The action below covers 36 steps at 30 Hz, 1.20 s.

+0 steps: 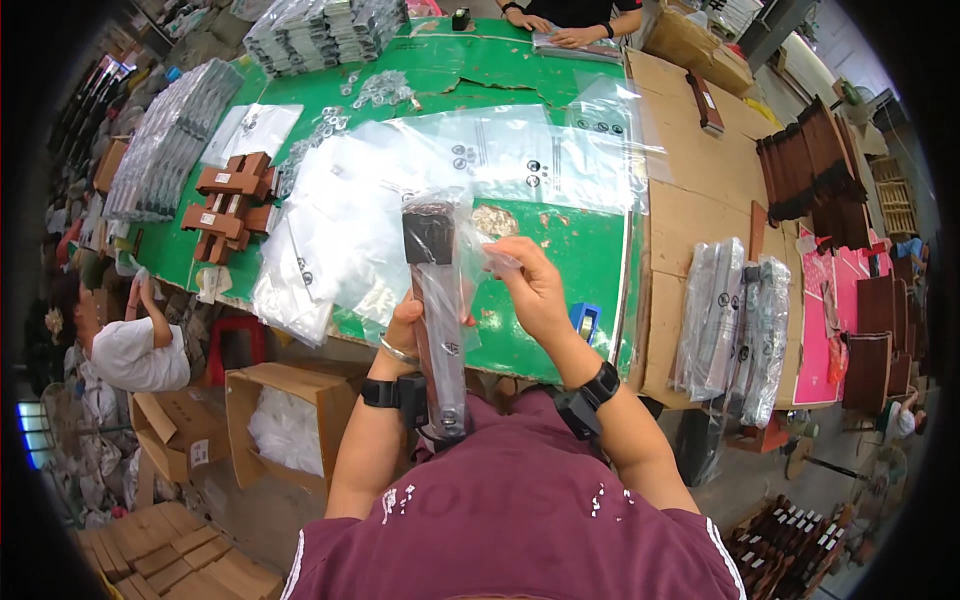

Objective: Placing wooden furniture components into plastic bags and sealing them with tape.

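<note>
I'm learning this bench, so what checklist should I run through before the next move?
1. Long dark-brown wooden piece inside a clear plastic bag: ok.
2. Left hand gripping the bagged piece: ok.
3. Right hand pinching clear plastic near the piece's upper end: ok.
4. Bag sealed: cannot tell.
5. Flat clear plastic bags with dark print lying on the green tabletop, apparently within reach: ok.

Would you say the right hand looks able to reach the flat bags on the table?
Probably yes: the bags lie just beyond the right hand with nothing apparent between, though it pinches film and may need freeing first.
</note>
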Available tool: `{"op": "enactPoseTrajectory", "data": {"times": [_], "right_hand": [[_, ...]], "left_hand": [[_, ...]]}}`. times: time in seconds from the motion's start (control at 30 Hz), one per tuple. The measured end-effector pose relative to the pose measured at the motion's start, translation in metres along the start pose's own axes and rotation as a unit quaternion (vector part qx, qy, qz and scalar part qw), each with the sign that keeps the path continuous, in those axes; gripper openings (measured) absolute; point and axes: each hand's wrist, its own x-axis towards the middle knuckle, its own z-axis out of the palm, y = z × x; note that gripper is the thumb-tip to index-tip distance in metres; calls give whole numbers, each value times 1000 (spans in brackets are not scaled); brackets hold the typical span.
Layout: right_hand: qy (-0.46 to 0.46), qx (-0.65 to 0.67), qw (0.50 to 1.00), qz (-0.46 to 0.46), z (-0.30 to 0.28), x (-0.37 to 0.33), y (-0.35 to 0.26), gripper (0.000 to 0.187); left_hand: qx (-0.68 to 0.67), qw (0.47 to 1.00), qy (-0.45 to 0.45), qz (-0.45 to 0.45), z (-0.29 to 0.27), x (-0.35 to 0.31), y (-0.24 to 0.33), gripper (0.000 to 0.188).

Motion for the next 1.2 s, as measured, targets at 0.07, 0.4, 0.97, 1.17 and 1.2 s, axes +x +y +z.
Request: {"op": "enactPoseTrajectory", "data": {"times": [0.07,0.4,0.97,1.17,1.2], "right_hand": [[5,-59,997,-41,-4,5,-7,31],[4,-380,908,-176,-27,53,-53,35],[-83,-101,988,-78,-37,78,-57,27],[26,-248,956,-154,-36,85,-67,21],[-46,-299,951,-67,-37,81,-83,28]], "left_hand": [[5,1000,17,-3,2,0,-3,73],[-6,999,23,-47,17,4,-12,68],[35,990,41,-128,27,-1,-23,85],[-18,988,8,-154,5,-16,-33,89],[-38,987,1,-154,0,-20,-33,90]]}}
